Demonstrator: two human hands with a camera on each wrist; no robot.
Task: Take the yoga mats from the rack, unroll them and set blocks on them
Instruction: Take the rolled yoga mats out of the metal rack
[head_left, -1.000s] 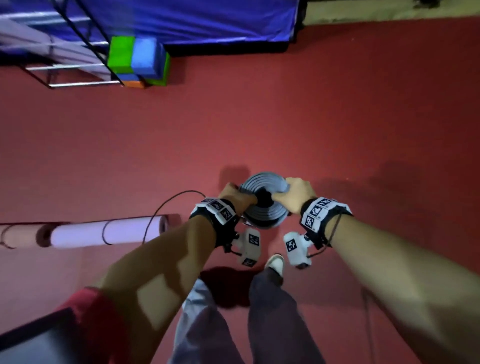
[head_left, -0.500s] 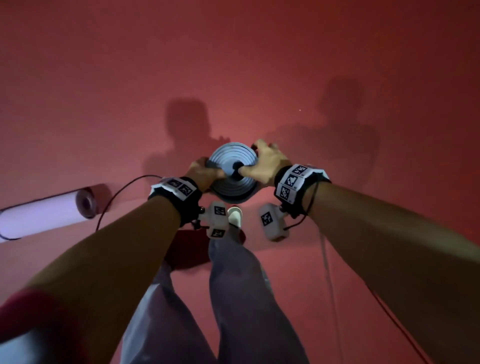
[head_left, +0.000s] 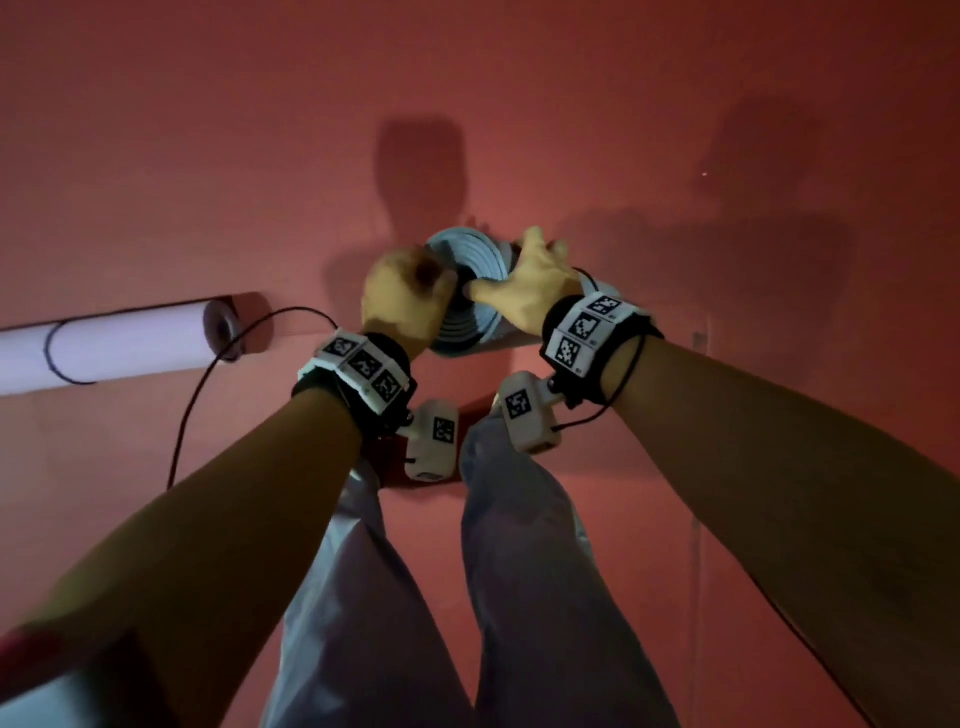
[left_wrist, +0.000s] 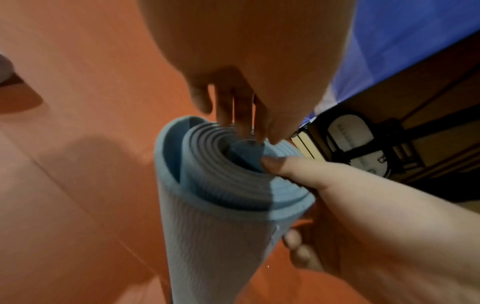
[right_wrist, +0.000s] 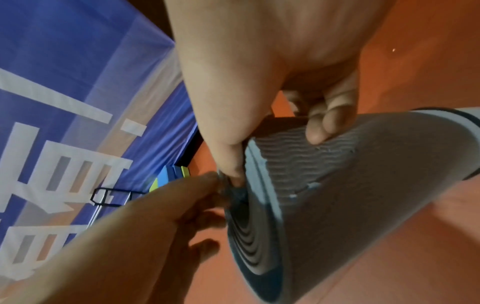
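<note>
A rolled blue-grey yoga mat stands on end on the red floor in front of my legs, leaning away from me. My right hand grips its top rim, thumb inside the coil and fingers on the outer wall. My left hand sits curled over the roll's end, its fingertips pinching the inner layers at the core. The left wrist view shows the mat from its outer side. Blue and green blocks sit far off beside the black wire rack.
A second rolled mat, lilac, lies on the floor to my left with a black strap round it. A thin black cable runs from my left wrist. A blue banner stands behind the rack. Red floor stretches ahead and right.
My view has tipped downward, so the rack and blocks left the head view. The roll now leans away, and my left hand has come over its end.
</note>
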